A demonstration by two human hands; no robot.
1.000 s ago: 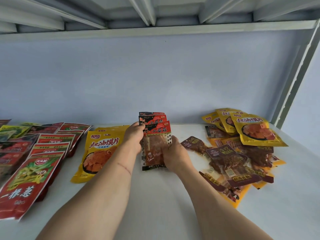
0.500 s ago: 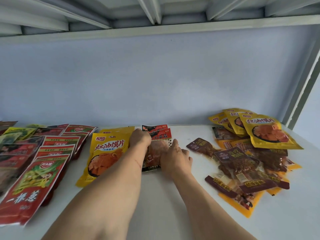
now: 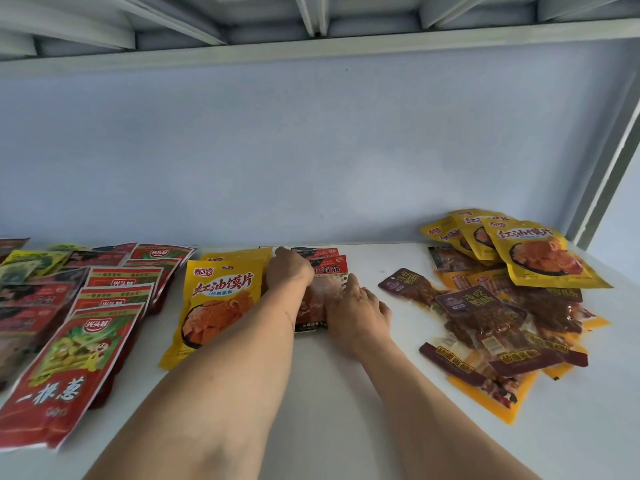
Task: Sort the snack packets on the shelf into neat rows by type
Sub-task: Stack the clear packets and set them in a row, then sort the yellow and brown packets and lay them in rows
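Note:
A small stack of red-topped clear snack packets (image 3: 327, 275) lies flat on the white shelf (image 3: 346, 410), near the back wall. My left hand (image 3: 289, 271) rests curled on the stack's upper left corner. My right hand (image 3: 353, 311) presses flat on its lower right edge. Just left of the stack lies a yellow packet (image 3: 218, 299) on top of another yellow one. Further left, red and green packets (image 3: 79, 355) lie in overlapping rows. On the right is a loose heap of dark maroon packets (image 3: 485, 317) mixed with yellow-orange ones, and three yellow packets (image 3: 533, 254) are fanned at its back.
The blue back wall (image 3: 311, 150) stands right behind the stack. A white upright post (image 3: 602, 174) frames the shelf's right end, and the underside of the upper shelf (image 3: 311, 39) hangs overhead. Bare shelf shows between the stack and the right heap.
The red-topped stack was held upright off the shelf; both hands have laid it down flat beside the yellow packet and now press on it.

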